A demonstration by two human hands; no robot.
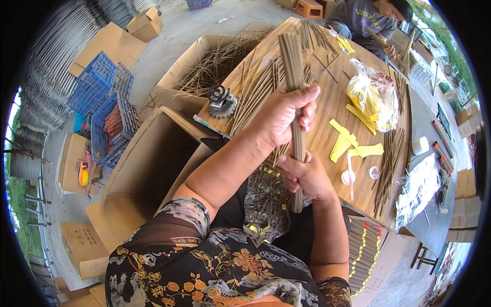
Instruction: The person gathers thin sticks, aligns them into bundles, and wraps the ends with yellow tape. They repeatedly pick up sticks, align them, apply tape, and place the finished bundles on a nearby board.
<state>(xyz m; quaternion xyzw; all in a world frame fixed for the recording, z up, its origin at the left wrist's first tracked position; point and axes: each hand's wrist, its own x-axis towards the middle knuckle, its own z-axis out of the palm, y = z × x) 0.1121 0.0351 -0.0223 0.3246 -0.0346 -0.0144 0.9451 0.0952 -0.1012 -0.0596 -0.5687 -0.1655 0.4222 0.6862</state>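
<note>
A thick bundle of thin brown incense sticks (292,56) stands nearly upright in front of me, over the table's near edge. My left hand (286,115) is closed round its middle, thumb lying across the sticks. Lower down, my right hand (309,176) grips the bundle near its bottom end. Loose incense sticks (258,92) lie spread on the wooden table (327,102) beyond my left hand. Right of the bundle are yellow paper strips (341,143), a small white pot (348,177) and a clear round lid (374,172).
A metal device with a handwheel (222,102) sits at the table's left corner. Open cardboard boxes (138,169) stand at left, one full of sticks. A plastic bag (378,97) holds yellow strips. Banded bundles (360,250) lie below right. A co-worker (365,23) handles sticks at the far side.
</note>
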